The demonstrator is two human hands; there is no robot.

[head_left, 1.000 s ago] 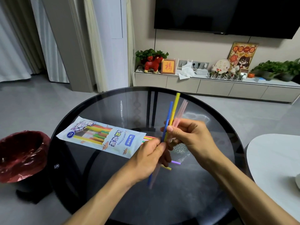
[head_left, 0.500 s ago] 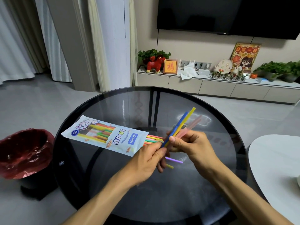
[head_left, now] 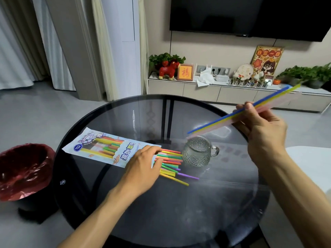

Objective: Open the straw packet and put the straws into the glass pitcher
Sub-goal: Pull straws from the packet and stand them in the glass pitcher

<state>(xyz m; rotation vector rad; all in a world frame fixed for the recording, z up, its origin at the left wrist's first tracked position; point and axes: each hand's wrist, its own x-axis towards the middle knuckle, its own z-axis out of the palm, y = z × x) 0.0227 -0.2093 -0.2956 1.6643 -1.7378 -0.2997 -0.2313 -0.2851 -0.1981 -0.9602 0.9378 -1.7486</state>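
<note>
Pinching three straws (head_left: 223, 120) in right hand (head_left: 263, 127) at two o'clock above pitcher (head_left: 198, 153); left hand (head_left: 143, 167) flat, seemingly relaxed, on packet (head_left: 107, 149).

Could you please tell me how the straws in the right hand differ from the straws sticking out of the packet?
The held straws are few, gripped by the right hand and raised at a slant above the glass pitcher. The packet straws are many, lying flat on the table, partly inside the packet, under the left hand. Both bunches are colourful, and none is in the pitcher.
</note>
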